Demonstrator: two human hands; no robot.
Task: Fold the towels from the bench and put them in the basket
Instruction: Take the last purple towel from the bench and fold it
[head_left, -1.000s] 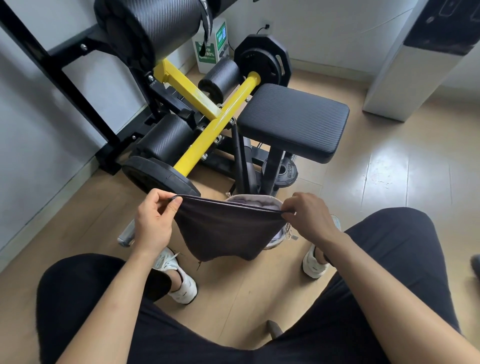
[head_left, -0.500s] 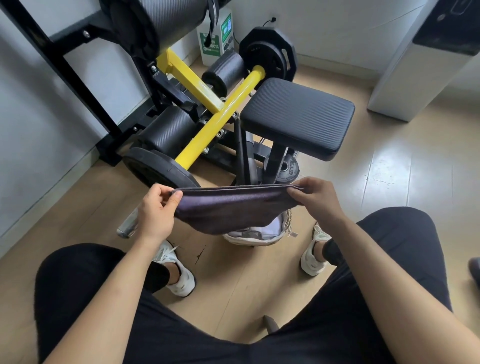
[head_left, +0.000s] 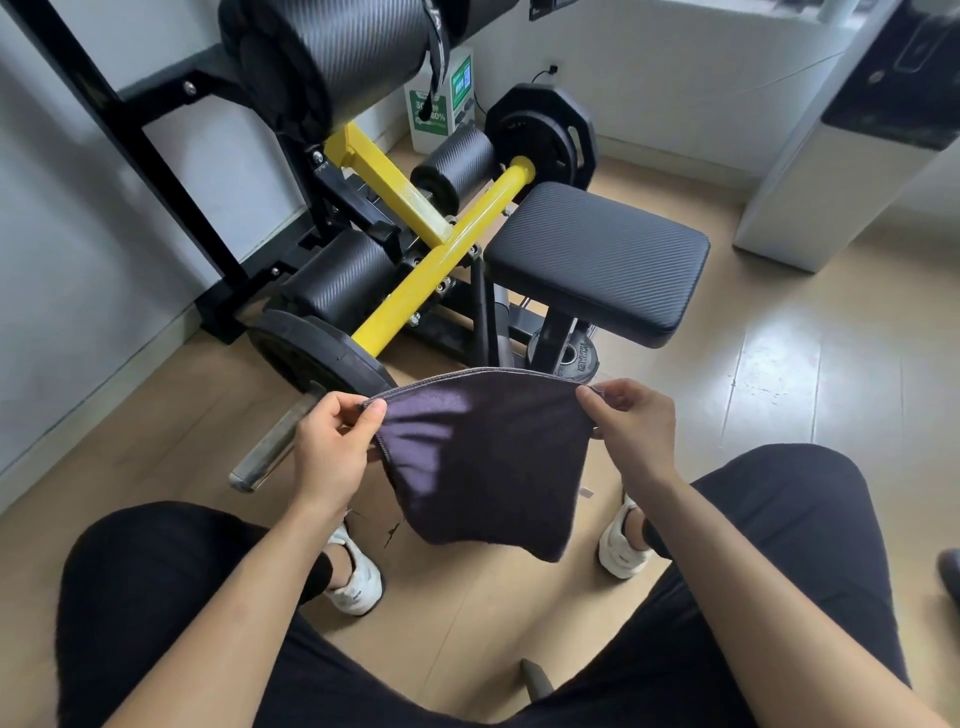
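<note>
Left hand (head_left: 332, 447), right hand (head_left: 631, 426) pinch towel (head_left: 483, 457) corners (top edge crosswise).

Both forearms reach forward; the left hand (head_left: 332, 447) and right hand (head_left: 631, 423) each pinch a towel (head_left: 483, 457) corner, raised between the knees.

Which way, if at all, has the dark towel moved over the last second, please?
Yes. The dark towel has lifted toward the bench seat: its top edge now nearly reaches the small weight plate under it.
</note>
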